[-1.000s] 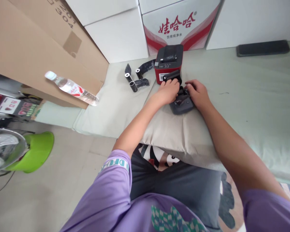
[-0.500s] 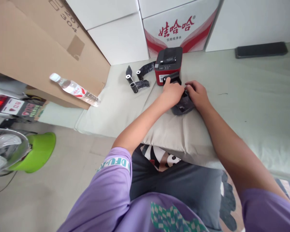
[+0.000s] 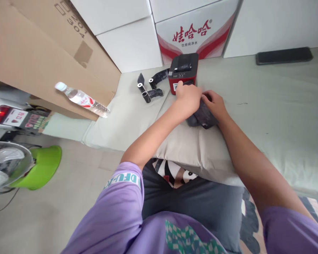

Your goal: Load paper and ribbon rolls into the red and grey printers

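Observation:
A small black device, which looks like a portable receipt printer, lies on the pale green padded surface near its front edge. My left hand is closed over its back part, hiding most of the raised lid. At its right side, my right hand pinches a black paper strip that droops over the device's front. The fingertips nearly meet, and what lies beneath them is hidden. Right behind stands a red and black receipt printer. To the left lie small paper rolls with black strips unwound.
White cartons line the back. A tall brown cardboard box stands left, with a clear water bottle leaning by it. A flat black bar lies at the far right. On the floor are a fan and a green basin.
The black paper strip now hangs over the front of the small device, where its open inside showed before. My left hand has shifted slightly left; my right hand stays beside the device.

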A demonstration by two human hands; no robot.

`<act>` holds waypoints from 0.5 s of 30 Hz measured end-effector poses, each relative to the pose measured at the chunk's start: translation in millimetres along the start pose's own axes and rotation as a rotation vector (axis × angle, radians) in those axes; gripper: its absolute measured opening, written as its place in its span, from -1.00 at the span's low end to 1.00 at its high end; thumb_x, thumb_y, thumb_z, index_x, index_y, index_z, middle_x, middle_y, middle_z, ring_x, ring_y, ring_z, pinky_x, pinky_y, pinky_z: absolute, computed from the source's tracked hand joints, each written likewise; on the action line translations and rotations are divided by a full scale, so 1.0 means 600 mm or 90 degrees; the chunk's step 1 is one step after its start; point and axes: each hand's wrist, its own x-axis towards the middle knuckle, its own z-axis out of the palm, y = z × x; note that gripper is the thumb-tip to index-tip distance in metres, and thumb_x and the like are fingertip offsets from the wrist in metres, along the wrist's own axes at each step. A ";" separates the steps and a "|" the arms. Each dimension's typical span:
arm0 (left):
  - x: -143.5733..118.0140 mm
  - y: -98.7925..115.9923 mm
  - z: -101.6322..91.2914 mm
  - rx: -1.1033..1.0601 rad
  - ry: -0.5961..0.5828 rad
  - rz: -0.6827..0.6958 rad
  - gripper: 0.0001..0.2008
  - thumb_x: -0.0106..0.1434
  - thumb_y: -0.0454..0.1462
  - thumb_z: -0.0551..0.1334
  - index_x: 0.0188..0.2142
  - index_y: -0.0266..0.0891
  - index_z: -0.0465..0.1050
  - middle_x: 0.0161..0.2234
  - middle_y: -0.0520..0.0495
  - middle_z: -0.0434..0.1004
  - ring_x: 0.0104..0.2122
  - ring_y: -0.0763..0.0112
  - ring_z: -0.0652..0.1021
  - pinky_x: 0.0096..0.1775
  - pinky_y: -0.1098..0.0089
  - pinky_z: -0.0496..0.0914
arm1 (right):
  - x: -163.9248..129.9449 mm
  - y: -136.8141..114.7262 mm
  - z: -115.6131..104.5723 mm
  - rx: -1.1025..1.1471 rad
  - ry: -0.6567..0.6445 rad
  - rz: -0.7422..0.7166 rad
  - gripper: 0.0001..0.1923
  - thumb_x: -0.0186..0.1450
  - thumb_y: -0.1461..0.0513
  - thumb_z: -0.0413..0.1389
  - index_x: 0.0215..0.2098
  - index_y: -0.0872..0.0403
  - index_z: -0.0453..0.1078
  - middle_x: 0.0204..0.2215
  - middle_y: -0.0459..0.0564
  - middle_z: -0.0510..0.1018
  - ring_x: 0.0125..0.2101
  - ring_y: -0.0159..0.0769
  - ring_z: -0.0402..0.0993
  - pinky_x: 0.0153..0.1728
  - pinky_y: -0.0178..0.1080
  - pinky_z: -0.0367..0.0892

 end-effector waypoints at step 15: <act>-0.102 -0.435 0.014 -0.622 0.599 -0.468 -0.69 0.29 -0.08 0.43 -0.23 -0.12 0.35 -0.36 0.11 0.50 -0.53 0.59 0.41 -0.51 0.51 0.20 | -0.009 -0.015 0.002 0.029 0.018 0.020 -0.66 0.34 -0.07 0.13 -0.20 -0.01 0.52 -0.19 0.13 0.73 -0.18 -0.03 0.63 -0.01 0.04 0.54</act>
